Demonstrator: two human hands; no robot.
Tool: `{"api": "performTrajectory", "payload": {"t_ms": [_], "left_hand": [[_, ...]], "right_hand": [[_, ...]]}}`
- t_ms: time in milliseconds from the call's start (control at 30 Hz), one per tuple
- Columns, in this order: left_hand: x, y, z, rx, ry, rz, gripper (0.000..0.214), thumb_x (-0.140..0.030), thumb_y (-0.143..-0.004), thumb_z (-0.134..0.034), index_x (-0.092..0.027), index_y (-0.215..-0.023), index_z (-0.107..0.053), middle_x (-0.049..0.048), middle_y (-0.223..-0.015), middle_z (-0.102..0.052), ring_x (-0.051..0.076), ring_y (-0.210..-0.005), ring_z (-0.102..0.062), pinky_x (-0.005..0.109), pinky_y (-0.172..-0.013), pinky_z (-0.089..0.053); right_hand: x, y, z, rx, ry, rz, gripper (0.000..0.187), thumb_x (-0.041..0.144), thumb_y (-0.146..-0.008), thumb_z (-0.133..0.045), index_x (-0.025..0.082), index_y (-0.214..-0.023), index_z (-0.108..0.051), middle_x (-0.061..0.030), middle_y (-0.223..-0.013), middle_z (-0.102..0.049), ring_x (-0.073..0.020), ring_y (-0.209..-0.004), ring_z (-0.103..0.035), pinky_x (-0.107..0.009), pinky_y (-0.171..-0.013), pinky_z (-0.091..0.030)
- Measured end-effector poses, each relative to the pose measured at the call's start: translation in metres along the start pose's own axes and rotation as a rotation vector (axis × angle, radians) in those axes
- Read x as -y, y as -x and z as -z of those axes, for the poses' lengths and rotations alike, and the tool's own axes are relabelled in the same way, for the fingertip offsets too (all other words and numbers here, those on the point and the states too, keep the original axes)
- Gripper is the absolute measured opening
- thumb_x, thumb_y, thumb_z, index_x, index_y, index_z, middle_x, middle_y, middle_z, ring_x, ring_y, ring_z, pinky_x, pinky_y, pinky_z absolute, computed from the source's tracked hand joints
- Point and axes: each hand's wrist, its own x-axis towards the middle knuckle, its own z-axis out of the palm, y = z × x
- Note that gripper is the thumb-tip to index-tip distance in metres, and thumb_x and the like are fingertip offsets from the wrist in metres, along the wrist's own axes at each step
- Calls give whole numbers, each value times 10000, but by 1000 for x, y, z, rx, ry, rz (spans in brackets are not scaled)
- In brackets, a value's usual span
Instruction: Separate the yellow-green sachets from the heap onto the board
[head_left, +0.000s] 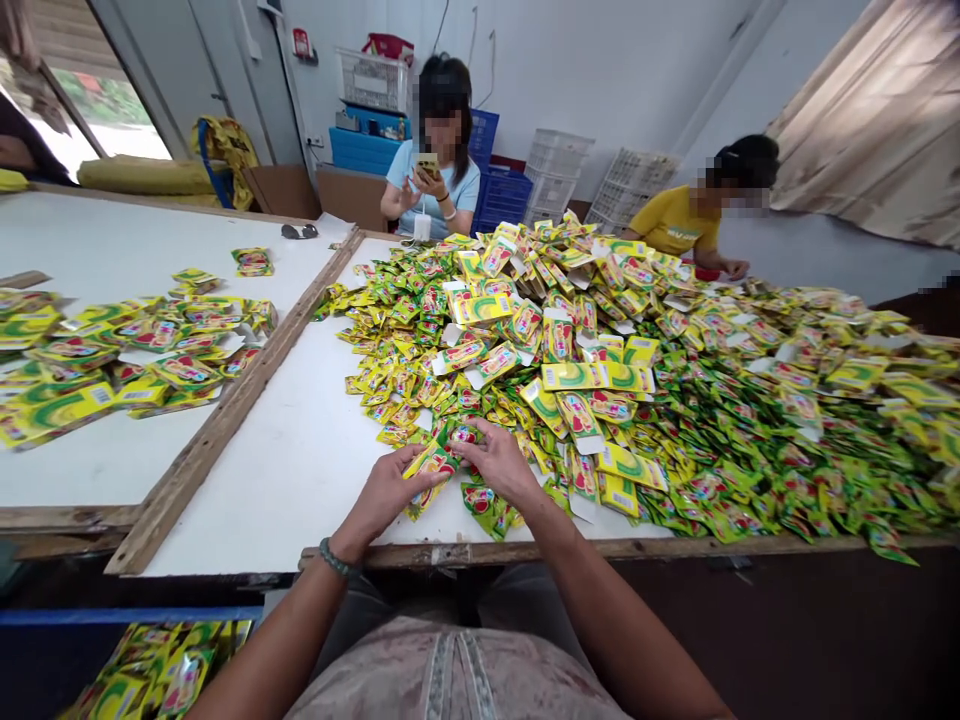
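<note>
My left hand (391,497) is closed around a small yellow and green carton (427,476), held tilted just above the front of the white table. Beside it, my right hand (501,462) pinches a small shiny green packet (464,434) at the carton's upper end. Whether the packet is partly inside the carton cannot be made out. Under my right wrist lie a few loose green packets (481,500) on the tabletop. A large heap of flat yellow cartons (574,375) and small packets (750,440) spreads from my hands to the right.
Wooden strips (247,390) edge and divide the white table (277,480). More yellow packs (150,345) lie on the left section, near sunglasses (300,231). Across the table one person (442,150) holds a phone; another (675,220) sits right. A bin of packs (161,665) stands below left.
</note>
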Motion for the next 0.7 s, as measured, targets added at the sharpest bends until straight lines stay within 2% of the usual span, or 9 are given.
{"api": "performTrajectory", "payload": {"t_ms": [67,133,200,233,300,433,567,633,700], "left_hand": [[-1,1,-1,39,103,73,374,-364,-621,-738,-187,-944,-669,6,-890,-700,182,-759,-623,261,-693,-470],[-1,2,-2,42,175,125,386,-349,-594,-761,-179,-929,-673,9,-848,-707,180,-714,-629,266,-663,-476],[-1,3,-3,25,232,159,409,-340,-572,-777,-178,-933,-677,11,-829,-712,188,-705,-637,275,-656,-483],[-1,4,-4,14,261,171,418,-337,-567,-780,-180,-941,-677,14,-838,-714,193,-712,-641,282,-662,-487],[-2,4,-6,-4,300,181,429,-330,-564,-784,-181,-952,-679,22,-877,-717,200,-738,-647,292,-686,-494],[2,7,-12,-48,263,138,444,-342,-551,-788,-160,-944,-687,40,-917,-713,214,-785,-646,301,-728,-496],[12,4,-16,-105,203,109,473,-390,-563,-765,-151,-963,-690,45,-932,-710,218,-804,-639,293,-725,-491],[9,0,-4,-150,93,112,467,-410,-563,-760,-149,-945,-696,45,-927,-710,208,-790,-632,269,-694,-483],[-3,0,24,-242,-74,116,468,-448,-565,-748,-154,-926,-699,40,-883,-714,192,-734,-622,243,-617,-468]], "right_hand": [[-3,1,0,-47,63,95,336,430,-747,-605,200,-988,-650,-4,-723,-642,-168,-685,-582,-281,-635,-449],[-4,2,-1,-162,198,210,263,417,-734,-643,201,-879,-681,-39,-824,-640,-189,-815,-560,-319,-754,-436],[-5,3,-3,-254,276,268,222,407,-730,-663,202,-812,-692,-63,-881,-624,-208,-898,-519,-349,-825,-409],[-6,5,-4,-258,283,275,208,407,-740,-657,208,-786,-695,-67,-898,-616,-213,-925,-503,-363,-851,-395],[-6,8,-8,-195,263,261,212,417,-781,-612,228,-746,-702,-62,-952,-604,-217,-983,-477,-394,-910,-359],[-9,16,-16,-18,175,168,359,452,-871,-453,249,-719,-708,-43,-1123,-567,-231,-1122,-399,-453,-993,-285],[-8,21,-26,98,133,87,391,481,-860,-445,232,-738,-720,-43,-1238,-509,-240,-1188,-357,-449,-1029,-265],[-6,22,-30,89,114,115,318,453,-845,-489,233,-823,-717,-43,-1261,-498,-232,-1200,-365,-430,-1038,-263],[-7,18,-27,-56,80,154,269,414,-832,-525,239,-970,-675,-53,-1233,-519,-211,-1171,-413,-392,-1013,-305]]}}
